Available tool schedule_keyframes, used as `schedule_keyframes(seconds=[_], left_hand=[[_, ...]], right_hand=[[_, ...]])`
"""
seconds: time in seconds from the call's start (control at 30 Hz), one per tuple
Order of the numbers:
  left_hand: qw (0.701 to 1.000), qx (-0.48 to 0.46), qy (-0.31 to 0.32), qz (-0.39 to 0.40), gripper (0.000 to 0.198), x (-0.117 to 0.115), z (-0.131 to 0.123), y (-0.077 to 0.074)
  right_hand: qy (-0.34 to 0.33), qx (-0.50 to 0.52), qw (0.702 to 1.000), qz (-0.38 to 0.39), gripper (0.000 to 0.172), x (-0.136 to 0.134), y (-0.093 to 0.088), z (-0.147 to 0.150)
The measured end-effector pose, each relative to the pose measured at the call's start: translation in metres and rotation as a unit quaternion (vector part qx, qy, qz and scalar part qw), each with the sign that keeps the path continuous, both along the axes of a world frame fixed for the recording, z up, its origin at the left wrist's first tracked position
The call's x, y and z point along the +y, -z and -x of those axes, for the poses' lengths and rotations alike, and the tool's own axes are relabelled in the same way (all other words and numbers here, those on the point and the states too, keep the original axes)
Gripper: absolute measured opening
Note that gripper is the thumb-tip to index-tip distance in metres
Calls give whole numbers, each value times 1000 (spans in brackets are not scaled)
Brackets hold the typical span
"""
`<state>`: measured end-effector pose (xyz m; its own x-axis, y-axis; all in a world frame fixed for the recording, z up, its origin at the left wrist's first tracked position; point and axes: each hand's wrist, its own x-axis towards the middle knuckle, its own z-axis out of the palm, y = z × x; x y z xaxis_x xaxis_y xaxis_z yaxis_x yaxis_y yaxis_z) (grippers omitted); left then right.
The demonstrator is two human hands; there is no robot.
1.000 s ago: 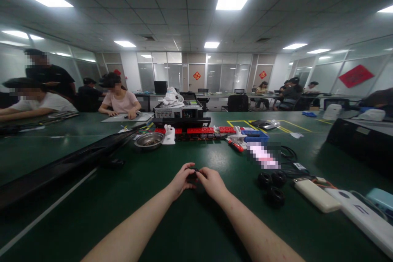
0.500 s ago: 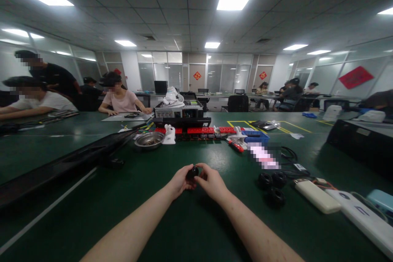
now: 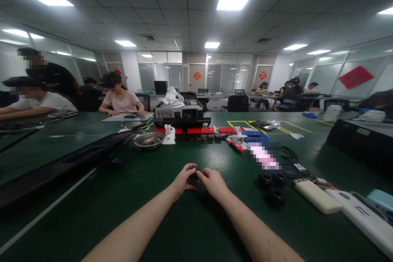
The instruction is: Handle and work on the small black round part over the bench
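Both my hands meet over the green table (image 3: 153, 221), near its middle. A small black object (image 3: 193, 175) shows partly between them, mostly covered by the fingers. My left hand (image 3: 183, 182) is curled around its left side, thumb and forefinger on top. My right hand (image 3: 211, 181) pinches at it from the right. To the right lie several round black parts (image 3: 275, 196), grouped together and apart from my hands.
A metal bowl (image 3: 149, 141) and a white stand (image 3: 169, 135) stand ahead. Beyond them is an open electronic chassis (image 3: 179, 111). A long black panel (image 3: 67, 168) lies left; white power banks (image 3: 317, 196) lie right. A person (image 3: 121, 100) sits across the table.
The black object has turned or sunk between my hands and shows less than before. My right fingers have shifted over it. The long panel at left has shifted slightly.
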<state>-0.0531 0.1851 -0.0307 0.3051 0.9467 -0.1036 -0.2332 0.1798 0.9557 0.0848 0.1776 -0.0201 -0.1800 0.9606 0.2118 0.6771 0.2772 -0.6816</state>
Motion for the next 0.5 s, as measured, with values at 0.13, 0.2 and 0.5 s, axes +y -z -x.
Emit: schedule_keyframes(seconds=[0.13, 0.2, 0.5], left_hand=[[999, 3, -39, 23, 37, 2, -2, 1], [999, 27, -40, 23, 38, 3, -2, 1], [999, 39, -21, 12, 29, 2, -1, 2]], right_hand=[[-44, 14, 998, -30, 26, -2, -1, -1], [-51, 13, 998, -43, 33, -4, -2, -2], [-60, 17, 998, 4, 37, -6, 0, 0]])
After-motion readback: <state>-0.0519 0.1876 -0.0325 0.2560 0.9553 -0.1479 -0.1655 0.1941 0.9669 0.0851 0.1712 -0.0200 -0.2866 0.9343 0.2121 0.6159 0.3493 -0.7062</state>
